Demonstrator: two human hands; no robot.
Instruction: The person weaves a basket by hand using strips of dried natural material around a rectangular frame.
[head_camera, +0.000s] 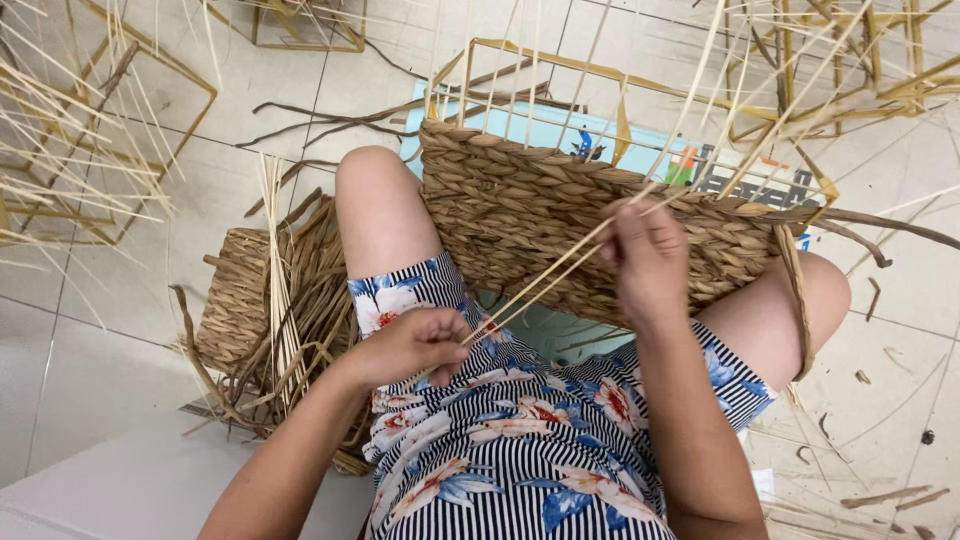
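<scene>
Here both hands' fingers (440, 335) pinch thin reed strips (545, 275) against the woven basket (520, 200).

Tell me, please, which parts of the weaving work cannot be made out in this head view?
- Left hand: its grip on the pale strips is hidden by curled fingers.
- Right hand: fingertips hidden against the woven basket.
- Basket's far side: blocked by its near wall.
- Fibre bundle: its lower end hidden by the left forearm.

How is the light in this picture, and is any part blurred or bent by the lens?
Head view: soft, even light, faint shadows only, mild sheen on the floor tiles. The left hand, right hand and woven basket are sharp. Straight reeds near the corners lean outward, a wide-lens effect.
</scene>
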